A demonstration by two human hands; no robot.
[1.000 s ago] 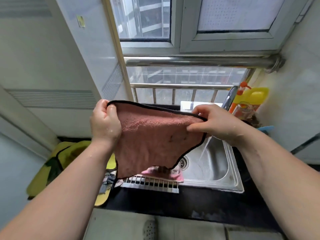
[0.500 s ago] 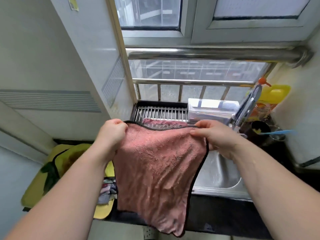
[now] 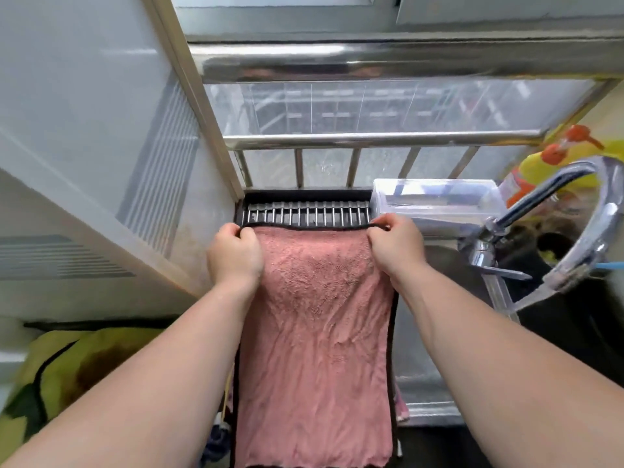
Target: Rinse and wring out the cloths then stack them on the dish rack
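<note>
- Pink cloth: spread open and hanging from its black-edged top hem, which is held over the dish rack's near bars.
- Dish rack: far bars still bare. Lowering the hem level and square should keep the stack neat.
- Left hand, right hand: curled fingers pinch one top corner each.

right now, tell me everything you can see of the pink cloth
The pink cloth is fluffy, terry-like fabric with black edging, wrinkled, spread open lengthwise over the dish rack, whose far bars show beyond it. The left hand and right hand each pinch a far corner.
</note>
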